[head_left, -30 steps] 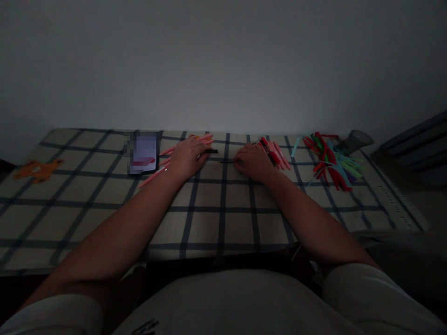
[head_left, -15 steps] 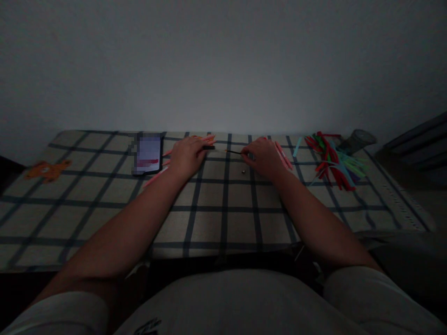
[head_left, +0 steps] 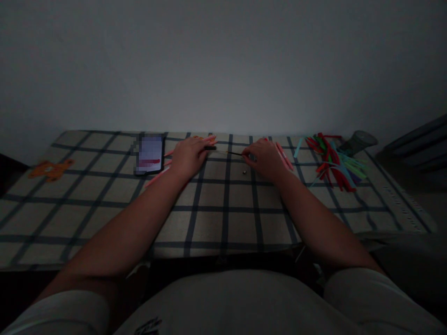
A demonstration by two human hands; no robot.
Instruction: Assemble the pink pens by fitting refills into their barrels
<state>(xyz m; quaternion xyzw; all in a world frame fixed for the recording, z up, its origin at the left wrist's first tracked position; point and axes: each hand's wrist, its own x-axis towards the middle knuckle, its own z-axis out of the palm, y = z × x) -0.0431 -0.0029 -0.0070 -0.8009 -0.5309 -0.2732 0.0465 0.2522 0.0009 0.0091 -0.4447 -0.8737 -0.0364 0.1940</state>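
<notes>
My left hand [head_left: 189, 155] is closed on a short black piece [head_left: 210, 148] that pokes out to the right between thumb and finger; what else it may hold is hidden. Facing it, my right hand [head_left: 264, 156] pinches a thin dark stick [head_left: 234, 153] whose pale tip points left toward the black piece. A small gap seems to separate the two, though a faint pale line there is too dim to make out. Below the right fingers lies a small shiny bead [head_left: 244, 172]. Pink strips [head_left: 158, 178] lie by the left wrist, and more pink strips [head_left: 284, 156] beside the right hand.
A checked cloth [head_left: 223, 223] covers the table against a grey wall. A phone [head_left: 150, 155] lies left of my left hand, an orange figure [head_left: 50, 170] farther left. At the right are coloured fuzzy strips [head_left: 335, 163] and a tipped-looking glass or jar [head_left: 359, 141].
Both hands keep nearly the same pose and grip. The whole view has shifted very slightly, with the things on the table appearing a little farther right.
</notes>
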